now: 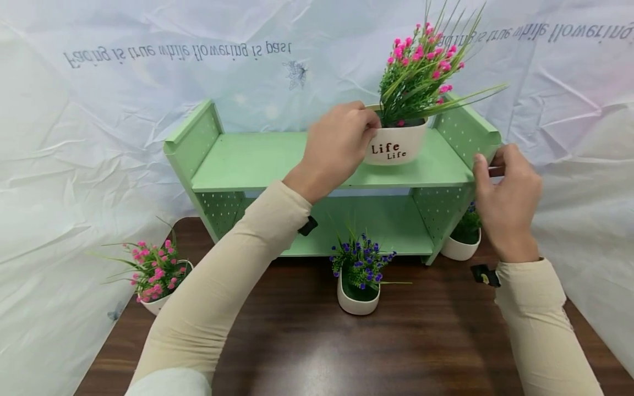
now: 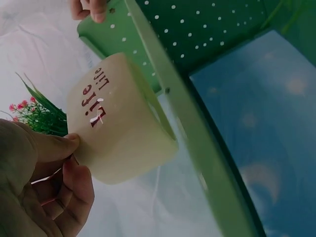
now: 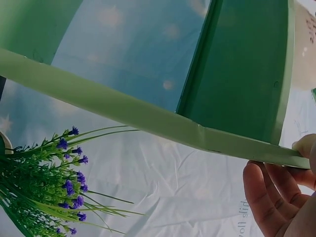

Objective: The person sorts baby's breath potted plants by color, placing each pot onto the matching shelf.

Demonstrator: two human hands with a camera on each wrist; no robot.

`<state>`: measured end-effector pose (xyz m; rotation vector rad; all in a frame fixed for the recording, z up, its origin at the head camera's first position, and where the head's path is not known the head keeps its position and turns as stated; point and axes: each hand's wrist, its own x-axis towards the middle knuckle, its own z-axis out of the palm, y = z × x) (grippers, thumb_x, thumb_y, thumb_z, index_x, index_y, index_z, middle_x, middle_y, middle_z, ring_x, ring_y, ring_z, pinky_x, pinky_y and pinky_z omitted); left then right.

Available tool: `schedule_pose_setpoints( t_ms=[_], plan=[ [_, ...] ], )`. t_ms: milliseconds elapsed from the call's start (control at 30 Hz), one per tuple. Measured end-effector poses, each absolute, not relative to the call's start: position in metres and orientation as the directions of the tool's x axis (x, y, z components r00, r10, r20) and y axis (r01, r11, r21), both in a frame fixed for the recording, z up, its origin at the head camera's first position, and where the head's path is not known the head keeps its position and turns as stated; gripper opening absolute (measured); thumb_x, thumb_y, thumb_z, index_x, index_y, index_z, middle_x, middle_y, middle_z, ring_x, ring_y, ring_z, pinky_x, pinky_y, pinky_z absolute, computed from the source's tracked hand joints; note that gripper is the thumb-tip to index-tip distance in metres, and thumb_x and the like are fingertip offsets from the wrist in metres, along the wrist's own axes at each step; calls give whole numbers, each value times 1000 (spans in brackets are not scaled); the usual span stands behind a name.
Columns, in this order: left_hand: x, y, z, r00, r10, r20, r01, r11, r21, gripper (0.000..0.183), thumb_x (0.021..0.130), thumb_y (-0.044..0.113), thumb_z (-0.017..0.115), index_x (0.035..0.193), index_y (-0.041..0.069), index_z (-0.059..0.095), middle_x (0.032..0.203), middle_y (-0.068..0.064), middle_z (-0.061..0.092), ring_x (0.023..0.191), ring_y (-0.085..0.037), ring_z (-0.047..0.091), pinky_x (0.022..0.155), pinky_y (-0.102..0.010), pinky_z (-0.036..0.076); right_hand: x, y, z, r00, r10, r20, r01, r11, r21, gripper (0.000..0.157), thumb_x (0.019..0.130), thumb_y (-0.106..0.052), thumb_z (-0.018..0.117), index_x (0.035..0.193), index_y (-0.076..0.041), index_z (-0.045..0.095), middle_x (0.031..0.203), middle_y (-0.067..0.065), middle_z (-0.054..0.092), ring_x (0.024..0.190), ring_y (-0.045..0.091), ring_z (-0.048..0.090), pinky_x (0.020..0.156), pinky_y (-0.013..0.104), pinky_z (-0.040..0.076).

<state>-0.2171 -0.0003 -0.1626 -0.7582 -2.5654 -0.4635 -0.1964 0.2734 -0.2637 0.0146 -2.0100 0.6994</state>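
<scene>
We see a person's left hand with its grip clamped on the rim of a white pot, thumb on one side and fingers on the other. The pot is above the right part of the upper board of a green shelf, near its front edge, with the word "Life" printed twice on its side. We cannot tell whether its base touches the board, though the left wrist view shows part of its underside. Pink flowers and long green blades rise from it. The right hand has its grip closed round the front edge of the shelf's right side panel, thumb on one face and fingers on the other. On the dark brown table we find three more pots: one with purple flowers stands in front of the shelf, another with purple blooms stands just beside its right side, partly hidden behind that panel, and a third with pink blossoms stands near the left edge, partly covered by the left beige sleeve. Behind everything hangs a pale cloth with printed writing, upside down to us.
</scene>
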Motion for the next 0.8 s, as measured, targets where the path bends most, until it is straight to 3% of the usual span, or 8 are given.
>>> schedule_pose_setpoints(
  t_ms=[67, 133, 300, 600, 800],
  plan=[
    [-220, 7, -164, -766, 433, 475, 572, 796, 198, 22, 103, 23, 55, 117, 19, 72, 111, 6, 66, 99, -10, 62, 79, -24, 51, -196, 274, -263, -531, 261, 806, -289, 838, -462, 33, 99, -29, 59, 96, 4, 61, 92, 20, 68, 85, 29, 67, 73, 12, 32],
    [-223, 14, -166, -770, 433, 469, 571, 796, 201, 22, 103, 24, 56, 117, 20, 73, 110, 6, 66, 97, -9, 63, 76, -23, 52, -196, 274, -262, -535, 255, 805, -291, 839, -460, 33, 99, -29, 59, 96, 4, 61, 93, 21, 67, 87, 35, 68, 73, 15, 33],
    [-230, 26, -171, -776, 430, 462, 567, 797, 209, 23, 103, 24, 55, 116, 20, 73, 109, 7, 66, 95, -8, 63, 71, -23, 52, -195, 274, -262, -540, 254, 803, -280, 845, -456, 34, 99, -30, 59, 97, 4, 61, 93, 21, 68, 87, 35, 68, 73, 21, 36],
    [-241, 31, -183, -763, 419, 492, 584, 773, 246, 22, 104, 23, 53, 114, 19, 72, 110, 6, 65, 90, -7, 61, 70, -22, 50, -198, 272, -261, -534, 271, 801, -276, 840, -468, 33, 99, -30, 59, 97, 3, 62, 92, 17, 69, 83, 31, 65, 71, 11, 32],
    [-245, 34, -187, -754, 425, 501, 607, 743, 282, 21, 104, 23, 52, 114, 20, 71, 108, 6, 65, 87, -6, 61, 69, -21, 49, -198, 273, -262, -535, 274, 799, -276, 837, -472, 32, 99, -29, 59, 97, 4, 62, 92, 18, 69, 84, 32, 67, 72, 15, 34]
  ],
)
